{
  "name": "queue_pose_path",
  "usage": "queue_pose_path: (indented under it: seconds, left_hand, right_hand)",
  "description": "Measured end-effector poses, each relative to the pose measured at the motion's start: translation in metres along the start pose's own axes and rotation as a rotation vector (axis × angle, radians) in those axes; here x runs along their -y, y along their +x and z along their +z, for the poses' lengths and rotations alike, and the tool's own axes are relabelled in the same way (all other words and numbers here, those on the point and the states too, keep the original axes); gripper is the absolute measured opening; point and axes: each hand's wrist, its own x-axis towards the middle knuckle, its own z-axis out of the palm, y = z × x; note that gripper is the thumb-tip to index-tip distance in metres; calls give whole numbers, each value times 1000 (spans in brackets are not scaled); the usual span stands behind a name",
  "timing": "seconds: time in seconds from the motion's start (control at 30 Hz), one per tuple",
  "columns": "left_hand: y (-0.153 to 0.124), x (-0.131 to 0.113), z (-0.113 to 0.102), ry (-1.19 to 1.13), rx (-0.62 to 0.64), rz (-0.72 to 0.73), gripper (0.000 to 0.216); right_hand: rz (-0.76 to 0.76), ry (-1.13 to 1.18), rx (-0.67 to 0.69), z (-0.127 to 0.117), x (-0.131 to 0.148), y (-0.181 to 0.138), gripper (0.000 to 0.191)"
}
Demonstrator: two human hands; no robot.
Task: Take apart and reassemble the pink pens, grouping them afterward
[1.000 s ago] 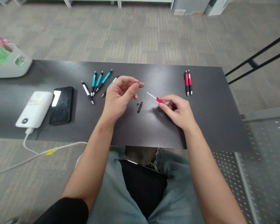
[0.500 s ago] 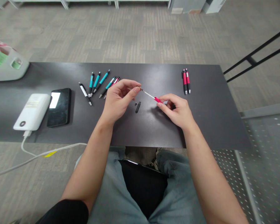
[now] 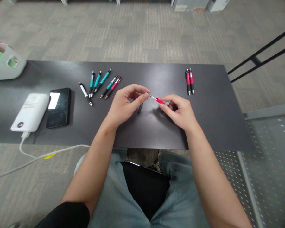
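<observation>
Over the dark table, my right hand (image 3: 180,111) pinches a pink pen barrel (image 3: 160,101) between thumb and fingers. A thin white pen refill (image 3: 153,97) sticks out of the barrel's left end. The thumb and forefinger of my left hand (image 3: 126,104) are closed at the refill's free tip. On the table beneath my left hand lies a black pen grip section (image 3: 140,108), partly hidden by the thumb.
Several teal pens (image 3: 103,81), a pink pen (image 3: 113,87) and a white pen (image 3: 85,93) lie left of my hands. Two pink pens (image 3: 190,81) lie far right. A black phone (image 3: 58,109), a cabled white power bank (image 3: 30,112) and a white basket (image 3: 16,71) occupy the left side.
My left hand has moved right, toward the barrel. Less of the refill shows outside the barrel than before. The left thumb now covers part of the grip section.
</observation>
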Motion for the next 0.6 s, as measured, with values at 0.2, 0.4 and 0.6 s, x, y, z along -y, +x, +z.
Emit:
queue_pose_path:
  seconds: [0.2, 0.4, 0.6]
  left_hand:
    - [-3, -7, 7, -16, 27, -4, 57]
    - [0, -6, -7, 30, 88, 38, 49]
    - [-1, 13, -38, 387, 166, 45, 30]
  right_hand:
    - [-6, 49, 35, 2, 5, -1, 6]
    - [82, 70, 38, 5, 7, -2, 26]
    - [102, 101, -25, 6, 3, -2, 34]
